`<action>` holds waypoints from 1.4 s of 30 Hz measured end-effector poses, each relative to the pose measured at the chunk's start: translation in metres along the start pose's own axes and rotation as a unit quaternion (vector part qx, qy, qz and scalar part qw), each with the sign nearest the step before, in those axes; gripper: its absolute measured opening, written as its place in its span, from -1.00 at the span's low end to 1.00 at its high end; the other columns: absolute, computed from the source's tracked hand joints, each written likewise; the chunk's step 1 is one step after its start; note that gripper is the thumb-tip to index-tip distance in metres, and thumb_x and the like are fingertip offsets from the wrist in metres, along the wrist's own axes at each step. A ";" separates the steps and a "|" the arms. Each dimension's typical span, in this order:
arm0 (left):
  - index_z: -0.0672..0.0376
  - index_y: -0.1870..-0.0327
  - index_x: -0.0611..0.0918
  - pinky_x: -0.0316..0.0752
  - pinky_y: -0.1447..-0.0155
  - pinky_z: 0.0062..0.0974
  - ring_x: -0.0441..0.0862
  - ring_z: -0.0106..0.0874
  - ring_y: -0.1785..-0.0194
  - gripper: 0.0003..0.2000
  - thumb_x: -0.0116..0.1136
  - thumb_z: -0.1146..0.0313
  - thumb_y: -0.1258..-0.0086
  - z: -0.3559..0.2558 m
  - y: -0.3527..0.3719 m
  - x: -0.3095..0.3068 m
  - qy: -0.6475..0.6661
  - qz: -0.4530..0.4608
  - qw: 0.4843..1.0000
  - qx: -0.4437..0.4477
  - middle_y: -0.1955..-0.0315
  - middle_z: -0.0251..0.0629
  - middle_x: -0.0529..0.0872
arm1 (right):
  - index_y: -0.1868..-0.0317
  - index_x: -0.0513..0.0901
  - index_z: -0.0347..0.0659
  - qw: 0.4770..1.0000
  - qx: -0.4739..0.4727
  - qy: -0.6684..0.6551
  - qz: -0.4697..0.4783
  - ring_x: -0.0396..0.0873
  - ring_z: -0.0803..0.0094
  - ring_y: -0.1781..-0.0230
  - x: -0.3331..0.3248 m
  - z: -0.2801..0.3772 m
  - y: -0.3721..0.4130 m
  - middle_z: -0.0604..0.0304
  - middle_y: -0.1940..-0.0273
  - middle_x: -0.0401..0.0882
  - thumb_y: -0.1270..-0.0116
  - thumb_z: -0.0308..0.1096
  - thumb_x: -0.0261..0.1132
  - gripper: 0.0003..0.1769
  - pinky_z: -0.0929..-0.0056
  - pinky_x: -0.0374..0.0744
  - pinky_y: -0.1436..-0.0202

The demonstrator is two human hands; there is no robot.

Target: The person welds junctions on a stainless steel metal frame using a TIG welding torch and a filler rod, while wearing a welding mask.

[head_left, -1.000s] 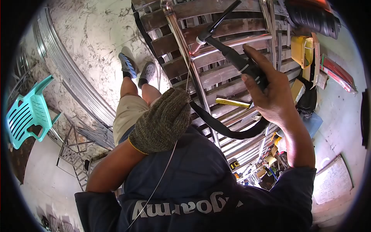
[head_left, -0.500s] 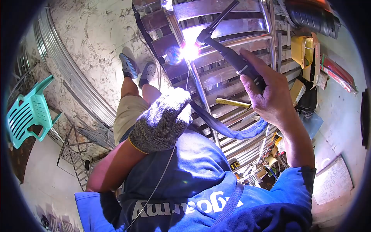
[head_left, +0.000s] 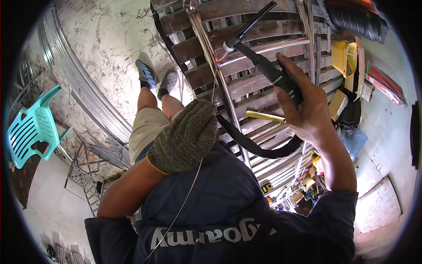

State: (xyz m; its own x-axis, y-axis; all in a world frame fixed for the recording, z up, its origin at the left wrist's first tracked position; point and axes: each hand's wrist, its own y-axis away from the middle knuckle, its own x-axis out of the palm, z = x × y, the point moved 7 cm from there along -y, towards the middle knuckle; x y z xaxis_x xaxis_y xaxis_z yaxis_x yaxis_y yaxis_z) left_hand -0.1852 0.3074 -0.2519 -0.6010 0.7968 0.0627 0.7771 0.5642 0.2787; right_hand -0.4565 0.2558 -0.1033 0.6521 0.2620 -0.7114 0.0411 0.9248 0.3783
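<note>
My right hand [head_left: 307, 103], bare, wraps round the black handle of a TIG welding torch [head_left: 274, 75]. The torch's nozzle points at a joint between shiny metal tubes [head_left: 220, 72], where a small spot glows red; no arc burns. My left hand [head_left: 184, 136], in a grey knitted glove, is closed round a thin filler rod [head_left: 189, 191]. The rod's upper end reaches up near the joint, and its long tail runs down across my shirt. A black sleeved cable [head_left: 263, 152] curves from below my right hand towards my left; its far end is hidden.
The tubes lie over a slatted metal bench [head_left: 246, 35]. On it are a yellow strip [head_left: 265, 116] and a tape measure [head_left: 267, 187]. Long metal tubes [head_left: 83, 88] lie on the floor, left, near a turquoise plastic chair [head_left: 37, 125]. A yellow container [head_left: 344, 57] stands right.
The bright arc at the joint has gone out, leaving a red glow, and the scene is darker. The torch nozzle has shifted slightly; both hands stay almost in place.
</note>
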 end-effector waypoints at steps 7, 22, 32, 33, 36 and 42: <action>0.31 -0.23 0.72 0.71 -0.40 0.03 0.76 0.09 -0.30 -0.67 0.32 0.35 -0.54 -0.089 -0.013 -0.015 -0.362 -0.041 0.895 0.258 -0.30 0.13 0.70 | -0.57 0.55 -0.18 0.994 -0.091 0.055 -0.035 0.87 -0.03 0.16 0.001 0.004 0.000 -0.24 -0.03 0.82 -0.47 -0.56 0.46 -0.33 0.13 0.78 0.09; 0.24 -0.47 0.55 0.36 -0.59 -0.16 0.48 -0.10 -0.49 -0.59 0.10 0.30 -0.70 -0.011 0.001 0.000 -0.100 -0.008 0.992 0.077 -0.43 0.00 0.52 | -0.59 0.49 -0.36 0.995 -0.077 0.045 -0.046 0.89 -0.02 0.06 0.002 0.003 0.007 -0.36 -0.25 0.74 -0.47 -0.61 0.43 -0.30 0.21 0.81 -0.02; 0.28 -0.32 0.68 0.58 -0.48 -0.02 0.65 0.06 -0.38 -0.63 0.26 0.35 -0.56 -0.055 -0.008 -0.009 -0.252 -0.019 0.951 0.176 -0.34 0.13 0.64 | -0.59 0.52 -0.26 0.994 -0.081 0.045 -0.050 0.86 0.07 0.16 0.006 0.003 0.008 -0.23 -0.09 0.82 -0.47 -0.59 0.43 -0.31 0.19 0.78 0.06; 0.28 -0.30 0.69 0.60 -0.47 0.00 0.67 0.08 -0.37 -0.63 0.27 0.36 -0.55 -0.065 -0.010 -0.010 -0.296 -0.024 0.933 0.203 -0.33 0.15 0.65 | -0.59 0.52 -0.25 0.992 -0.093 0.061 -0.051 0.86 0.06 0.17 0.006 0.004 0.008 -0.23 -0.08 0.82 -0.48 -0.58 0.44 -0.31 0.18 0.78 0.07; 0.29 -0.26 0.73 0.67 -0.44 0.04 0.72 0.12 -0.33 -0.64 0.32 0.37 -0.50 -0.087 -0.011 -0.012 -0.381 -0.038 0.887 0.257 -0.30 0.19 0.68 | -0.59 0.52 -0.24 0.992 -0.081 0.085 -0.038 0.84 0.03 0.20 0.008 0.003 0.009 -0.23 -0.06 0.82 -0.48 -0.55 0.45 -0.31 0.15 0.77 0.10; 0.28 -0.43 0.62 0.48 -0.62 -0.06 0.59 0.04 -0.50 -0.54 0.30 0.40 -0.54 -0.030 -0.009 -0.003 -0.220 0.024 0.971 0.090 -0.43 0.10 0.60 | -0.60 0.50 -0.28 0.996 -0.060 0.042 -0.053 0.88 0.03 0.09 0.007 0.004 0.010 -0.28 -0.13 0.80 -0.47 -0.58 0.45 -0.29 0.18 0.80 0.00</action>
State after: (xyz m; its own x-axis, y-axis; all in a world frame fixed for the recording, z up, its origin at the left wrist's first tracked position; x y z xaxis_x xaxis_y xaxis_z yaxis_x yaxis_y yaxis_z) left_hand -0.1958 0.2936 -0.2263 -0.4565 0.8160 -0.3545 0.8461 0.5214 0.1105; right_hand -0.4486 0.2659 -0.1025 0.5839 0.1783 -0.7920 0.0130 0.9734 0.2288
